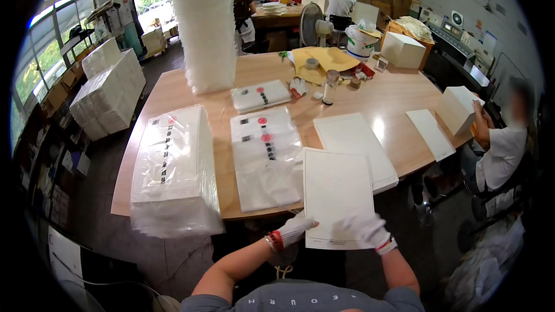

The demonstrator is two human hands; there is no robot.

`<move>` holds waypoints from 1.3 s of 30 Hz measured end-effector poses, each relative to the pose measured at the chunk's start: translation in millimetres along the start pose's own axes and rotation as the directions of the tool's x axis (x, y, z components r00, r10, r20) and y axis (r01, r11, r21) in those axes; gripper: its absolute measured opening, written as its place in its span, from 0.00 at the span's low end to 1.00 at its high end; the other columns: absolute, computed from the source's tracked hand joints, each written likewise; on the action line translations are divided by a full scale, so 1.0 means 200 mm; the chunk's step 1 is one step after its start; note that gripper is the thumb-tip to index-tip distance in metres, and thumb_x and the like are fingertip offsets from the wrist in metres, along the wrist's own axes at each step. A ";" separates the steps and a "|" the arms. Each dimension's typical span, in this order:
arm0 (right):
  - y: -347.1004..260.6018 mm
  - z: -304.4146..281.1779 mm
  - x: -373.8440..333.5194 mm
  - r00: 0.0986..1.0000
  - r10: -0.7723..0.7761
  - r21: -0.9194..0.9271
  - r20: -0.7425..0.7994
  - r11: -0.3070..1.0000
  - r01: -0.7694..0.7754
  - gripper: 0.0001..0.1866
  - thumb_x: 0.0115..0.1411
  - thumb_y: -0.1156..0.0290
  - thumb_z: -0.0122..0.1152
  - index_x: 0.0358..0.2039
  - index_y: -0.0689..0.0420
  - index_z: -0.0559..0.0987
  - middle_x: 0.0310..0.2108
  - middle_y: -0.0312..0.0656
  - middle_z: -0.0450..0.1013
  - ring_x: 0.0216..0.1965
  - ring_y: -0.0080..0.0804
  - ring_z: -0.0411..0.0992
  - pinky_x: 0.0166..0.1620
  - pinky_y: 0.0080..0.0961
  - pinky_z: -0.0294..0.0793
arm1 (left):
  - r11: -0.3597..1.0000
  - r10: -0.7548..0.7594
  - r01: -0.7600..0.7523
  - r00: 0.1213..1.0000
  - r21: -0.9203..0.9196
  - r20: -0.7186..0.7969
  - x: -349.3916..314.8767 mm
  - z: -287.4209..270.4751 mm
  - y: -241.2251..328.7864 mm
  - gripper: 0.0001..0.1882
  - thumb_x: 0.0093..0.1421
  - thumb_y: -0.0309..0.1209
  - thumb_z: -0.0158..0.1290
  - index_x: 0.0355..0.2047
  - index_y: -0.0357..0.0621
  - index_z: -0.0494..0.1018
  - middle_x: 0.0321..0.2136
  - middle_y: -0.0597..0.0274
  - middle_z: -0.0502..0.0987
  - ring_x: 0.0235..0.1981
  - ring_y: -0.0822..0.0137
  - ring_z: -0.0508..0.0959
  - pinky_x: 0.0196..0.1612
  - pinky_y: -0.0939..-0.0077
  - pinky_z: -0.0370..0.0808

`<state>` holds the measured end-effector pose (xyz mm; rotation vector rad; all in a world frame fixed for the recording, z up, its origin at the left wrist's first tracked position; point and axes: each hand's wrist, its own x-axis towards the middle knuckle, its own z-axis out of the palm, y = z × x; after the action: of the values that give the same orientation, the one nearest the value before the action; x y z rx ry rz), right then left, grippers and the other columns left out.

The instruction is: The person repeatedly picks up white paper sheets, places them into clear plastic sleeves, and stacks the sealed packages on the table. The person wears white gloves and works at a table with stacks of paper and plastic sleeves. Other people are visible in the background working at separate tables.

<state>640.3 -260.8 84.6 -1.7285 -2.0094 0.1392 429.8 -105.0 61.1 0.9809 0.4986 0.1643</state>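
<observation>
A white paper sheet or thin stack [338,188] with a thin printed border is tilted up at the table's near edge. My left hand [296,230], in a white glove, grips its lower left edge with the thumb on top. Over its lower right part is my right hand [365,230], also gloved and smeared by motion; its fingers do not show clearly. Just behind lies a stack of white sheets [352,133]. To the left are flat clear plastic bags [266,176] with red and black print, and a tall pile of plastic-wrapped paper [173,159].
A tall white stack [202,29] rises at the table's back left. Past the bags lie a glass jar [330,88], yellow paper [324,60] and a spare glove [298,88]. At right, a seated person [500,150] touches a white block of paper [455,110]. A fan [311,23] stands behind the table.
</observation>
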 end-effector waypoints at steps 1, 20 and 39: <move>0.00 -0.04 0.02 0.938 0.334 0.326 -0.094 0.900 -0.288 0.11 0.58 0.63 0.52 0.32 0.58 0.75 0.30 0.40 0.73 0.36 0.31 0.72 0.42 0.31 0.72 | 0.998 0.022 -0.021 1.000 0.066 -0.022 -0.03 -0.06 -0.02 0.32 0.52 0.25 0.46 0.59 0.39 0.55 0.50 0.56 0.66 0.52 0.67 0.64 0.54 0.76 0.61; -0.39 -0.01 0.13 0.948 0.168 0.077 -0.270 0.985 -0.153 0.19 0.46 0.78 0.59 0.42 0.59 0.73 0.37 0.51 0.73 0.33 0.45 0.74 0.39 0.28 0.74 | 0.229 0.856 0.200 0.425 0.953 -0.295 -0.22 -0.34 0.65 0.31 0.48 0.30 0.53 0.54 0.35 0.61 0.49 0.42 0.66 0.47 0.50 0.71 0.46 0.63 0.71; 0.00 0.67 0.74 0.759 0.645 -0.003 -0.094 0.762 -0.648 0.31 0.57 0.61 0.51 0.58 0.55 0.55 0.36 0.51 0.73 0.33 0.53 0.72 0.35 0.45 0.68 | -0.116 0.778 0.077 0.626 0.990 0.042 -0.04 -0.74 -0.08 0.29 0.50 0.27 0.52 0.54 0.41 0.60 0.39 0.53 0.71 0.32 0.59 0.73 0.39 0.72 0.72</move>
<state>571.8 -88.3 8.8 -2.3453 -1.2698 0.2486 350.8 -5.8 -17.5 2.6909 0.9512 0.8449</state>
